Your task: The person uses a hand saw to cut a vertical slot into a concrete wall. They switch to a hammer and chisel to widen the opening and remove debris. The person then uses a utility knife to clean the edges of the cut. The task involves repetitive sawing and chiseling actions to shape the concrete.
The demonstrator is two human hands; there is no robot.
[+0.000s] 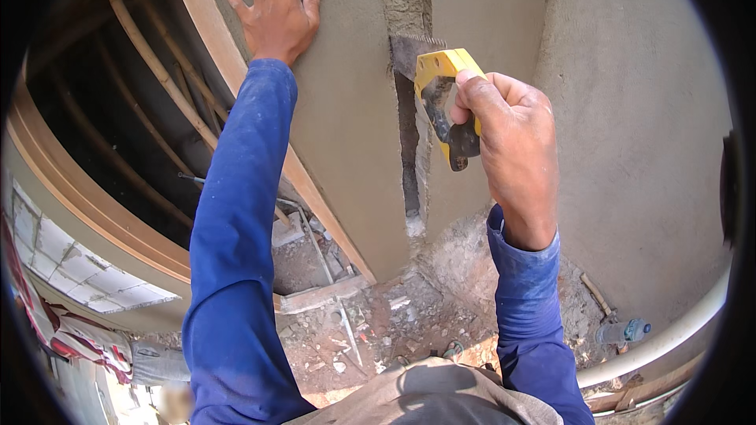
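Observation:
My left hand (277, 17) lies flat with fingers spread on the grey plastered wall (339, 134). In my right hand (516, 130) is a handsaw (441, 67) with a yellow and black handle, gripped by that handle. Its toothed metal blade reaches into a long vertical groove (409, 165) cut in the plaster, and much of the blade is hidden inside. Above the saw the groove looks rough and filled with grey material; below, it is dark and open.
A wooden door frame (315, 197) borders the wall on the left, with bamboo poles (157, 63) beyond it. Rubble (402, 311) covers the ground below. At lower right are a plastic bottle (624, 331) and a white pipe (661, 342).

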